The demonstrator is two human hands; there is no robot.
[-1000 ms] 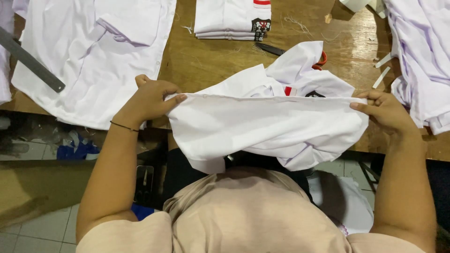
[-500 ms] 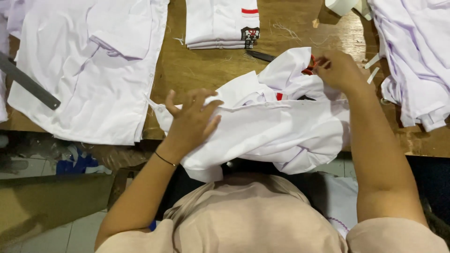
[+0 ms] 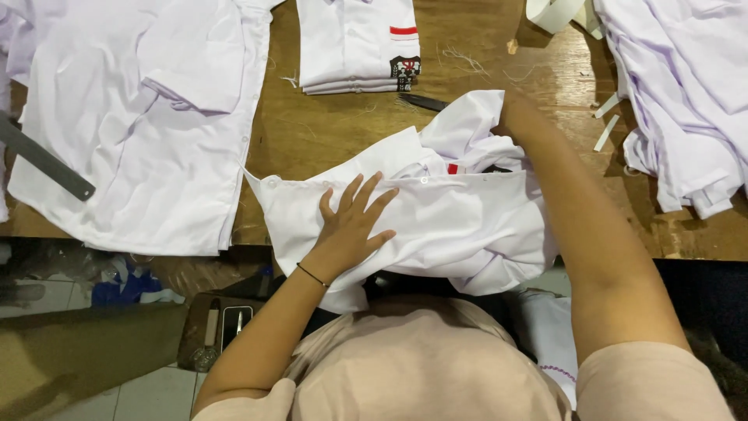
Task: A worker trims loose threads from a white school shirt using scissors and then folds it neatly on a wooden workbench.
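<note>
A white shirt with a small red patch lies bunched at the near edge of the wooden table, partly hanging over it. My left hand rests flat on the shirt's buttoned front, fingers spread. My right hand reaches over the shirt's far side, its fingers tucked into the cloth near the collar and mostly hidden.
A white shirt lies spread flat at the left with a grey metal ruler across it. A folded white shirt with a red stripe and a dark badge sits at the back. A heap of white shirts fills the right side.
Both hands held the shirt stretched by its edge a second ago. The shirt now lies on the table, my left hand has flattened onto it and my right hand has gone to its far side.
</note>
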